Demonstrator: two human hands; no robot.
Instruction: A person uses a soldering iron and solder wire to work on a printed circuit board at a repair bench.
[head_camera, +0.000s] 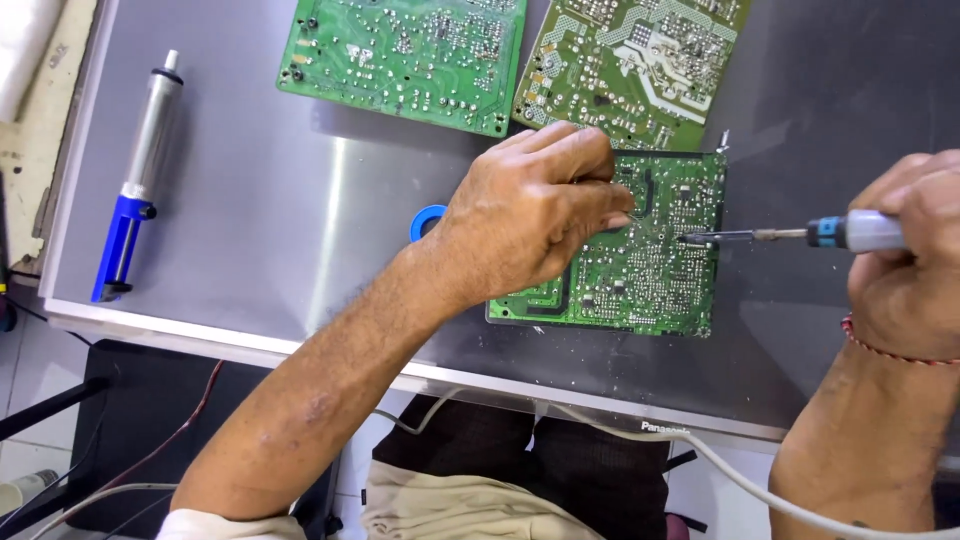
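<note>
Head view: left hand (535, 205) rests on the near green circuit board (640, 270), fingers (585, 155) curled together, tips pressed to the board's upper left area; whether they pinch anything there I can't tell. Right hand (915, 250) is wrapped tight around a soldering iron (800, 234), grip clamped on the grey-blue handle, metal tip touching the board's solder side right of centre. Board lies flat on the grey metal sheet (250, 200). Two more green boards (410, 55) sit just beyond it. Blue-and-silver desoldering pump (135, 180) lies well apart at left. Blue ring (425, 220) pokes out behind the left wrist.
</note>
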